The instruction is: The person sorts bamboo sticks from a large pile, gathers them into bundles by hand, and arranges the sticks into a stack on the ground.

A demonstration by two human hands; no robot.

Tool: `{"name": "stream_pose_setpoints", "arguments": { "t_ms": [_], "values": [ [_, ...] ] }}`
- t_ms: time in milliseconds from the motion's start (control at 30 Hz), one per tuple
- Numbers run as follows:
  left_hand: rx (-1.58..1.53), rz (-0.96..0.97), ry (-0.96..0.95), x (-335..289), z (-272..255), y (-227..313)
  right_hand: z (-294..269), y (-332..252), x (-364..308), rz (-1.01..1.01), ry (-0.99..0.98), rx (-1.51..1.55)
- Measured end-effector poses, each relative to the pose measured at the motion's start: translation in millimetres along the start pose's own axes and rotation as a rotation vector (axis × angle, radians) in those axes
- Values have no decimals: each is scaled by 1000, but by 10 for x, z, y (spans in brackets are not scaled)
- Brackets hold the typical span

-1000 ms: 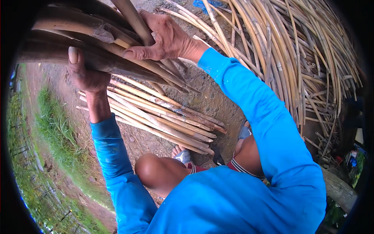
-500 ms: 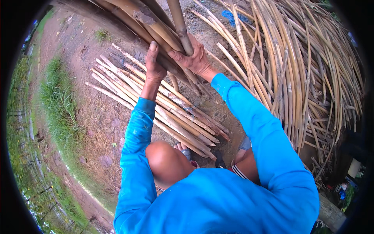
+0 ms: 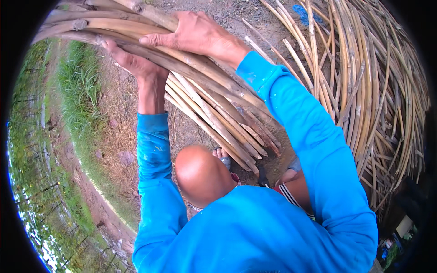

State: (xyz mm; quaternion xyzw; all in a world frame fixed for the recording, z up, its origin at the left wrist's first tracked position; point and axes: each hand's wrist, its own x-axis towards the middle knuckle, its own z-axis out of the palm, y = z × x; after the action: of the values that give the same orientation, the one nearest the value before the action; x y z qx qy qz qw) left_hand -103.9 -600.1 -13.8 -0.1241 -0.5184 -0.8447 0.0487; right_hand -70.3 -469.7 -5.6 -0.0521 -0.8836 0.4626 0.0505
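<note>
A bundle of long tan bamboo poles slants across the top of the view, from the upper left down toward the middle right. My left hand grips it from the near side, its thumb along a pole and its other fingers hidden behind. Over the top of the bundle lies my right hand, closed round the poles with its thumb pointing left. Beneath the bundle, a smaller row of pale bamboo poles lies on the ground in front of my feet, partly covered.
A large heap of bamboo poles covers the right side. Blue plastic lies at its far edge. Tall grass grows on the left, beside dirt ground. A dark-handled tool lies between my feet.
The held bundle has swung to the left and now lies flatter across the view. Both hands have moved left with it, still gripping; my right hand is also higher in the picture.
</note>
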Motion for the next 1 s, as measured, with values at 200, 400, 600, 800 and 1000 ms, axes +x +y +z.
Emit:
{"name": "stream_pose_setpoints", "arguments": {
  "t_ms": [200,400,600,800,1000],
  "values": [
    [-91,-329,153,-503,-950,-605,1208,701,-286,93,-123,157],
    [-141,-538,293,-1039,-1730,-1126,1732,1055,-622,208,-413,270],
    [-193,-636,320,-1301,-1695,-1509,1937,1549,-774,334,-417,246],
    [-113,-661,347,-1601,-1532,-1515,1963,1754,-1048,363,-426,336],
    [-10,-836,251,-1483,-1779,-1675,1887,1922,-1072,467,-539,624]
  ]
}}
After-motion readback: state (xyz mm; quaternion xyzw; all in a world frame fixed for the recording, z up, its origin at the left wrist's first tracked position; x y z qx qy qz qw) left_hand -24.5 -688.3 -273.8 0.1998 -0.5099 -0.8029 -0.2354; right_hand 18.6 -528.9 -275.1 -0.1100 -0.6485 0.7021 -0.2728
